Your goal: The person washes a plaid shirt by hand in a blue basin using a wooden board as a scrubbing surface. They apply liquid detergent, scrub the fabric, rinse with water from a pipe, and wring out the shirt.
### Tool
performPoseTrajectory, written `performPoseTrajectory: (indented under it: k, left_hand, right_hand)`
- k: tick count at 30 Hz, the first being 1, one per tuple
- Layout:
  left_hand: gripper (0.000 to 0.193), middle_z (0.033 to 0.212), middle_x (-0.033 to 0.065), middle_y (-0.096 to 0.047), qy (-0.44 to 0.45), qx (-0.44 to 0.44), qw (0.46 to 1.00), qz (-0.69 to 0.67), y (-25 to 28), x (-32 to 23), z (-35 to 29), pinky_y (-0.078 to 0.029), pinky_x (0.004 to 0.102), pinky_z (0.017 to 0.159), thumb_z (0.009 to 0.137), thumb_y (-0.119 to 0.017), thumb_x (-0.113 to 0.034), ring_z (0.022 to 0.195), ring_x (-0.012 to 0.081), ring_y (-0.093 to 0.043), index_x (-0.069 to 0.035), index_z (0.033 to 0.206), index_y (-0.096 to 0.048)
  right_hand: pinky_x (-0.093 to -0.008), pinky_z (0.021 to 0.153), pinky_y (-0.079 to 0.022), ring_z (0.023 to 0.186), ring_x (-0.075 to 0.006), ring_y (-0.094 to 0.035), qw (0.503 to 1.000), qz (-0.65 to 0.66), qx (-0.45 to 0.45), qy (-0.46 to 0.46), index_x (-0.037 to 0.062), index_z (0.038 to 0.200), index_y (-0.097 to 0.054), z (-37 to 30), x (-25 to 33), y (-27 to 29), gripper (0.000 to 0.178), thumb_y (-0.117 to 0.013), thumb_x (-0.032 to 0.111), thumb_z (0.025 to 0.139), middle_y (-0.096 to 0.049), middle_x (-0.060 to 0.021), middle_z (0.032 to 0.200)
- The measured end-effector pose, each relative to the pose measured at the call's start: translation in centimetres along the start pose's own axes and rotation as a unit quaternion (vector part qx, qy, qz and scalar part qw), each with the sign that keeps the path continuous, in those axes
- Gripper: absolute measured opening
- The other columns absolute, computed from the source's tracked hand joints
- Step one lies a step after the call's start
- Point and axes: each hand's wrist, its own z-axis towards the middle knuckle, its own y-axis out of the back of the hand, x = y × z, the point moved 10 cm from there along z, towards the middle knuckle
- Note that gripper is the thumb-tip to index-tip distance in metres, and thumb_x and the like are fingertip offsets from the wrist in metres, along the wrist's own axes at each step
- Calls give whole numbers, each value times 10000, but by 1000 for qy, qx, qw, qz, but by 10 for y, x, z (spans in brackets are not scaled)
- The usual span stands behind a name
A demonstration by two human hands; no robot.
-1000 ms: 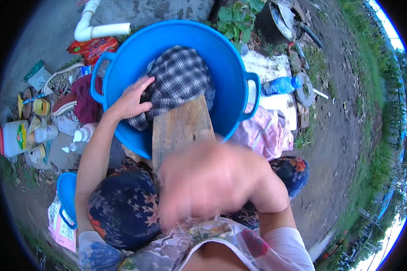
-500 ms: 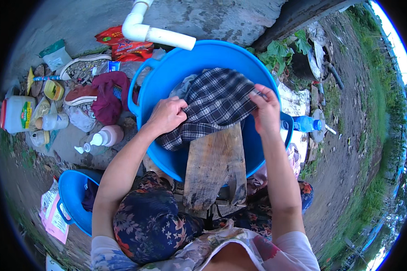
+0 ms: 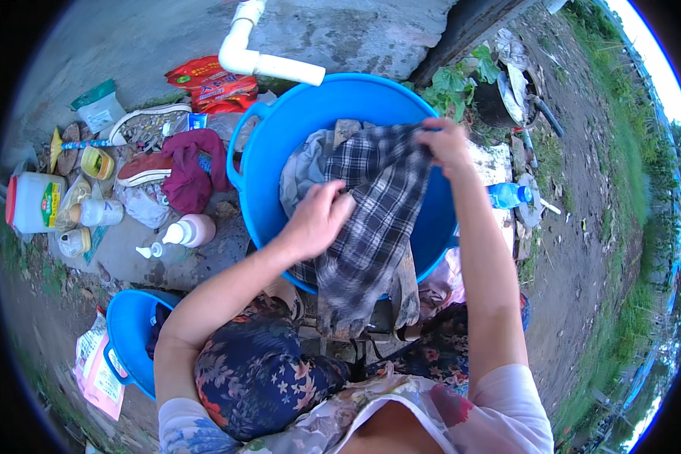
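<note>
A black-and-white plaid garment (image 3: 378, 219) hangs over a wooden washboard (image 3: 406, 291) that leans in a large blue tub (image 3: 250, 197). My right hand (image 3: 448, 147) is closed on the garment's upper right corner and holds it raised above the tub's right side. Curled at the garment's left edge is my left hand (image 3: 318, 221), its fingers pinched on the fabric and slightly blurred. Beside it in the tub lies a grey-blue cloth (image 3: 301, 170). The garment covers most of the washboard; only its top and lower parts show.
A white pipe (image 3: 280, 66) juts over the tub's far rim. To the left are a pink pump bottle (image 3: 195, 230), a maroon cloth (image 3: 189, 166), a shoe (image 3: 140, 169) and a plastic jug (image 3: 36, 203). A smaller blue basin (image 3: 129, 333) stands near left, a blue bottle (image 3: 508, 195) at right.
My right hand has lifted its corner up and outward. My left hand has moved right and nearer. The garment now drapes down over the washboard, exposing more of the grey-blue cloth.
</note>
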Motion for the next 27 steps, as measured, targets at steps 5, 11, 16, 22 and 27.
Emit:
performPoseTrajectory:
  k: [5, 11, 16, 22, 27]
  left_hand:
    - [1008, 1509, 282, -176, 2, 180, 949, 259, -36, -28, -19, -203, 569, 1122, 744, -710, -514, 1406, 445, -176, -50, 1486, -211]
    - [924, 1475, 289, -265, -25, 103, 967, 233, -34, -4, -9, -262, 496, 1121, 740, -730, -401, 1389, 427, -239, -20, 1450, -279]
    - [744, 1302, 299, -456, 8, 215, 967, 138, -37, -21, -6, -399, 461, 997, 722, -675, -205, 1261, 408, -424, 9, 1367, -372]
    - [857, 1415, 288, -291, -27, 165, 978, 124, -29, -37, -20, -373, 462, 1045, 756, -690, -234, 1276, 429, -391, 15, 1442, -242]
    - [1033, 1514, 306, -113, -17, 245, 924, 292, -55, -59, -16, -225, 575, 1110, 770, -702, -476, 1396, 482, -167, 9, 1484, -134]
  right_hand:
    - [-447, 1011, -425, 1268, -353, -478, 990, -61, 76, -103, 45, 1403, -440, 21, -60, -88, 931, -799, 497, 673, -494, -212, 1372]
    - [-326, 768, -509, 836, -211, -650, 989, -127, 7, 76, 34, 914, -669, -6, -30, -44, 250, -749, 133, 698, -673, -124, 847]
    - [-352, 760, -516, 818, -242, -674, 982, 6, 34, 185, 49, 1099, -615, -78, 48, 8, 371, -696, 38, 738, -685, -150, 906]
    - [-405, 904, -504, 1020, -338, -642, 965, -217, 68, 133, 78, 1195, -624, -5, 0, -30, 570, -762, 352, 715, -655, -237, 1079]
    - [-421, 979, -450, 1148, -352, -563, 991, -126, 39, 21, 55, 1258, -572, -10, -57, -72, 680, -760, 354, 676, -594, -224, 1205]
